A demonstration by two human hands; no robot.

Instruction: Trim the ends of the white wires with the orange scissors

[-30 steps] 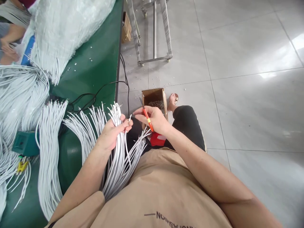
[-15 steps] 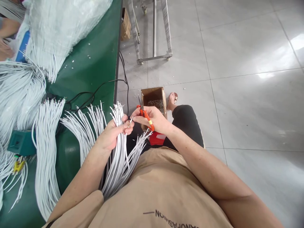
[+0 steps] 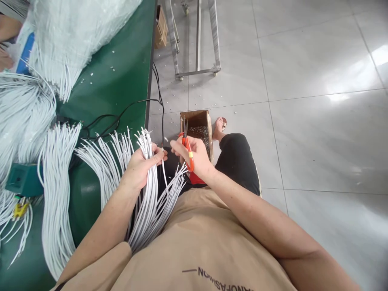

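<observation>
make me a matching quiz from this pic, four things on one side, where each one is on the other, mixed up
Things:
1. snips
2. wire bundle
3. cardboard box
4. green block

Places:
A. on the floor, by the bare foot
B. in the left hand
C. on the green table, far left
D. in the right hand

Pairs: 1-D, 2-B, 3-A, 4-C
</observation>
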